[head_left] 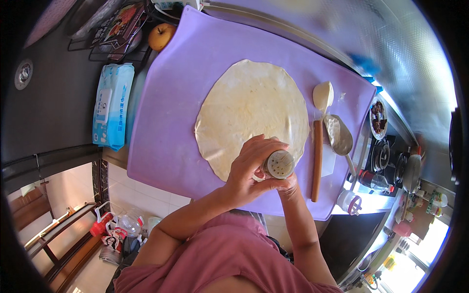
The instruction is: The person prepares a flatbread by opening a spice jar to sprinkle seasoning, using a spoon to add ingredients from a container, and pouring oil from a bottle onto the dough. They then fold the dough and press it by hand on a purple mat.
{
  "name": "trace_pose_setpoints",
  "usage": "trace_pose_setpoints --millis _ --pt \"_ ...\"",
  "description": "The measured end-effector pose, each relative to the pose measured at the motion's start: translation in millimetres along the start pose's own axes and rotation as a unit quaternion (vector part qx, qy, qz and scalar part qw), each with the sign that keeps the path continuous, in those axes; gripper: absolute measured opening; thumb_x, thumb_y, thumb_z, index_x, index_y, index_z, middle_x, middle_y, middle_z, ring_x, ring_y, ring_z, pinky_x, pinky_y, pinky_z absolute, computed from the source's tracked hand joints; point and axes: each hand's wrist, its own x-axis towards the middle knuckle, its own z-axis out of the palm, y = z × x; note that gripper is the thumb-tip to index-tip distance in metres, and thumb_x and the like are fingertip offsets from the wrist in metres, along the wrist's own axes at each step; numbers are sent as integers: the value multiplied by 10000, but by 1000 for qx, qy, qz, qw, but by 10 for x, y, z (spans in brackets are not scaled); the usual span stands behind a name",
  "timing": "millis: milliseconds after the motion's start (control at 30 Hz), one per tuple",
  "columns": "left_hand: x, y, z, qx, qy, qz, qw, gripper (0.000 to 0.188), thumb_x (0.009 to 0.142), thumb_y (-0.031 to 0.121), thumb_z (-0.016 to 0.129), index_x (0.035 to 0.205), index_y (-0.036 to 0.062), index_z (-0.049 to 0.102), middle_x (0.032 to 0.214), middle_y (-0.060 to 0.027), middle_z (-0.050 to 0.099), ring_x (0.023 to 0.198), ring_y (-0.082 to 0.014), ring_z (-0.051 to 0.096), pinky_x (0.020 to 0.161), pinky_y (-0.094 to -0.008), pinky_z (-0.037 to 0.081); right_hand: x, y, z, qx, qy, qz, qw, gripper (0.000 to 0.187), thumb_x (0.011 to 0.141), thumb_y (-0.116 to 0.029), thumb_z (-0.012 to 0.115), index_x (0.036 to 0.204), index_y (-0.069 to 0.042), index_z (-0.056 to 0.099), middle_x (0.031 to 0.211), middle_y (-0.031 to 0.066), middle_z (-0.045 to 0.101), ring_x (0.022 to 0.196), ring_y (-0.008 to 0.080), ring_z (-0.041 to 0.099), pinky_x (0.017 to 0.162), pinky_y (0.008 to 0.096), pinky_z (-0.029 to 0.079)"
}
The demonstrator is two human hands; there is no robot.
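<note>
Your left hand [249,166] grips the shaker jar [277,164] | your right hand [288,184] cups it underneath | rolled dough [251,110] at 12 o'clock | rolling pin [317,158] at 3 o'clock

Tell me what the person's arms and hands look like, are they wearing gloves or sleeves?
No gloves. Both hands, the left hand and the right hand, are bare, with no rings or watch that I can see. The forearms are bare too. The person wears a dusty pink short-sleeved top, so the sleeves end up near the shoulders.
</note>
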Motion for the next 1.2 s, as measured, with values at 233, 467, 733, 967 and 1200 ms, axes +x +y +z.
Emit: trace_pose_setpoints --millis 233,467,733,967,1200 --pt "-64 -15 16 61 21 40 997 671 620 293 895 1167 28 610 1126 -105 670 1128 -269 614 1032 -460 392 23 123 -12 37 -44 -20 998 981 581 -632 845 1271 -103 390 1074 68 581 993 181 622 816 293 539" --pt "-111 16 0 62 29 41 997 627 640 263 888 1147 20 611 1109 -104 669 1120 -283 618 1010 -459 411 -62 154 29 63 -34 -3 997 998 648 -630 807 1348 -87 348 1159 59 551 1063 157 591 857 293 531" --pt "-165 51 0 57 20 39 997 621 684 247 864 1190 8 594 1164 -132 649 1124 -275 595 995 -398 431 -144 275 -85 131 -55 -13 990 874 726 -580 772 1346 -114 368 1219 58 529 1040 145 587 778 268 542" --pt "-357 -111 -198 71 38 -82 993 744 816 189 758 1431 2 383 1329 -172 548 1245 -271 516 1070 -382 356 -503 -43 56 -189 286 -305 888 507 866 -266 728 1228 -90 419 1069 56 549 899 125 552 712 201 463" --pt "-664 -444 -361 171 93 -101 976 444 896 64 643 1312 -7 503 1260 -166 580 1178 -281 548 1007 -375 408 -507 -145 -74 -615 280 -428 600 540 690 -66 856 1076 -67 478 1017 105 505 917 224 526 819 332 438"
